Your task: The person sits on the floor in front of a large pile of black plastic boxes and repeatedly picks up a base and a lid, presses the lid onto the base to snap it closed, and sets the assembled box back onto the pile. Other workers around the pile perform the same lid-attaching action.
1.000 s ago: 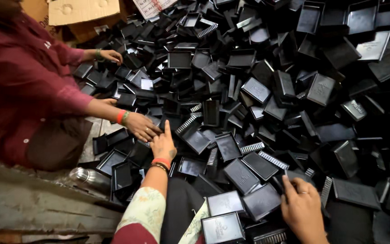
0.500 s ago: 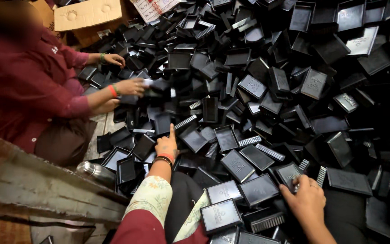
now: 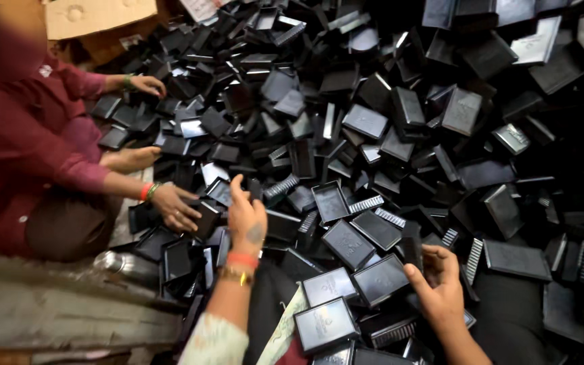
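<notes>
A huge heap of black plastic trays and lids (image 3: pixel 366 122) covers the floor in front of me. My left hand (image 3: pixel 247 217), with a red band and a bangle at the wrist, reaches into the heap, thumb and fingers closing on a small black piece (image 3: pixel 255 188). My right hand (image 3: pixel 439 284) is lower right and grips a narrow black piece (image 3: pixel 411 245) upright. Flat black lids (image 3: pixel 326 323) lie between my arms, close to my lap.
A person in maroon clothing (image 3: pixel 21 135) sits at the left. One of their hands (image 3: pixel 174 206) rests on a tray right beside my left hand, and the other (image 3: pixel 144 84) reaches farther back. A steel bottle (image 3: pixel 126 265), a concrete ledge (image 3: pixel 55 311) and a cardboard box (image 3: pixel 96 13) lie left.
My left hand has pushed forward and curled onto a piece. My right hand has risen with its piece. The other person's near hand came back down next to mine.
</notes>
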`<action>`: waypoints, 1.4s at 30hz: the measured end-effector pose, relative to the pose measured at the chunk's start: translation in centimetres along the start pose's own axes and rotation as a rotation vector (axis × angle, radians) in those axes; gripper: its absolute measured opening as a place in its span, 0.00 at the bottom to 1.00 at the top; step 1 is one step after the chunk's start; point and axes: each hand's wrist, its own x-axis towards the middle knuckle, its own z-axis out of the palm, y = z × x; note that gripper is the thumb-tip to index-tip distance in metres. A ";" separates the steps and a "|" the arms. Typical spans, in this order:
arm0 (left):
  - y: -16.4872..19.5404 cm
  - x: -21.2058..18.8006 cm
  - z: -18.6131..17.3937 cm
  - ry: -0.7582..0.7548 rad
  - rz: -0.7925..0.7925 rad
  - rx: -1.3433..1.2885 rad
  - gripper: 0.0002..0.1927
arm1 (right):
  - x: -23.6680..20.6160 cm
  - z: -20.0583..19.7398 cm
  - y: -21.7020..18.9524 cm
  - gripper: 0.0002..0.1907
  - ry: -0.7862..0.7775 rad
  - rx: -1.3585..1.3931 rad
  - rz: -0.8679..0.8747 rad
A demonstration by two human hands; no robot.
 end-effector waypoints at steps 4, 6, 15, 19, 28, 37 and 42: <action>3.4 -6.4 5.7 -0.353 -0.235 -1.163 0.37 | -0.7 0.1 0.1 0.31 -0.039 0.561 0.394; 5.6 -9.9 8.9 -0.644 -0.515 -1.297 0.37 | -1.3 0.5 0.1 0.34 0.000 0.568 0.435; 7.4 -14.0 9.4 -1.131 -0.611 -1.449 0.40 | -2.6 1.6 -0.4 0.34 -0.203 0.238 0.101; 7.8 -13.0 8.3 -1.007 -0.474 -1.265 0.41 | -2.7 1.6 -0.7 0.32 -0.220 0.142 0.109; 10.5 -13.1 7.2 -0.959 -0.573 -1.157 0.52 | -2.0 1.9 -2.6 0.29 -0.132 0.120 0.158; 9.5 -13.9 8.7 -0.682 -0.361 -0.986 0.44 | -2.6 2.5 -3.1 0.35 -0.220 -0.870 0.565; 7.6 -13.5 9.6 -0.593 -0.205 -0.834 0.33 | -2.5 2.1 -1.6 0.35 -0.153 -0.026 0.253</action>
